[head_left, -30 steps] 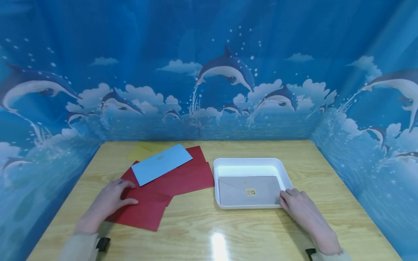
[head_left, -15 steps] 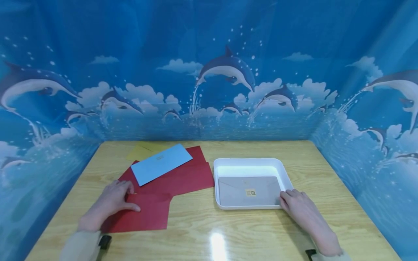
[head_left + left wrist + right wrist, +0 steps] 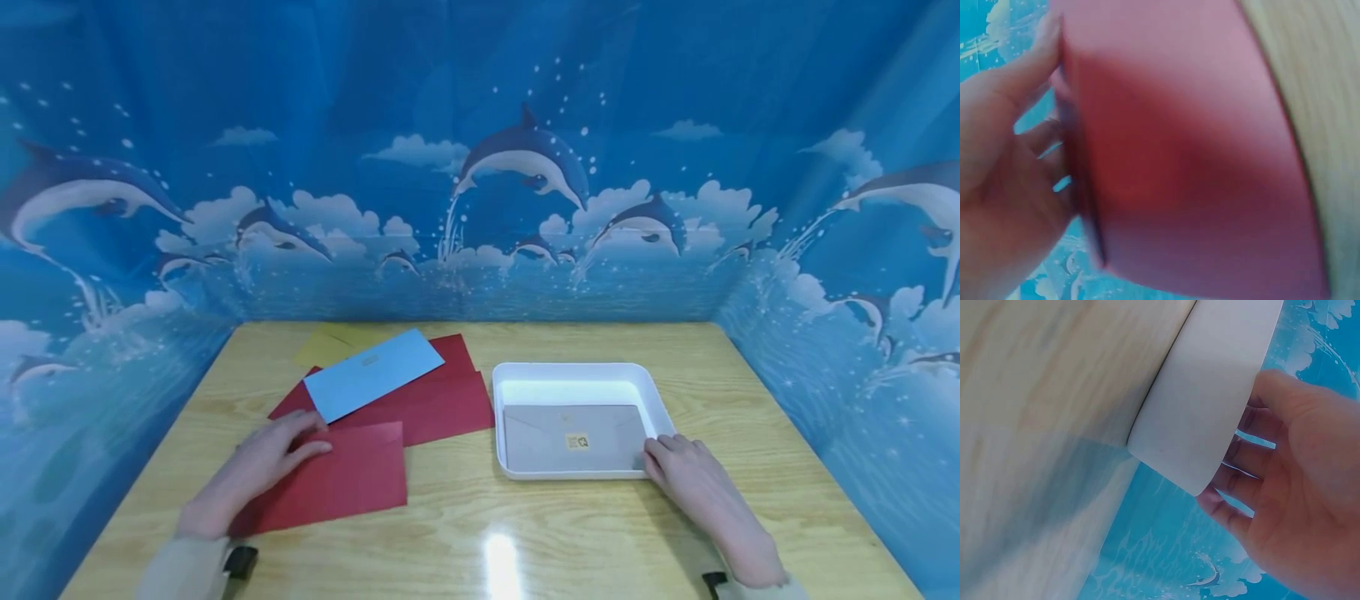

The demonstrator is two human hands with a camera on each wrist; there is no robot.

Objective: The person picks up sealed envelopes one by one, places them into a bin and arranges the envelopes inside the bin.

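My left hand (image 3: 258, 465) pinches a red envelope (image 3: 356, 479) by its far edge, in front of the other envelopes. In the left wrist view, the thumb lies along the near face of the red envelope (image 3: 1179, 162) and the fingers curl behind its edge. Over at the right, my right hand (image 3: 701, 496) grips the near right corner of a white tray (image 3: 566, 387). The right wrist view has the thumb and fingertips hooked over the rim of the tray (image 3: 1191, 394). Inside the tray lies a grey envelope (image 3: 536, 442) with a small printed label.
More red envelopes (image 3: 435, 417) lie behind the held one, their right end close to the tray. A light blue envelope (image 3: 373, 377) rests slantwise on top of them. A yellow envelope (image 3: 324, 343) shows partly at the back. Dolphin-printed blue curtains (image 3: 360, 283) surround the wooden table (image 3: 450, 542).
The red envelope in my left hand has turned and shifted right and away from me, overlapping the stack behind. My left hand moved slightly with it. Right hand and tray stay in place.
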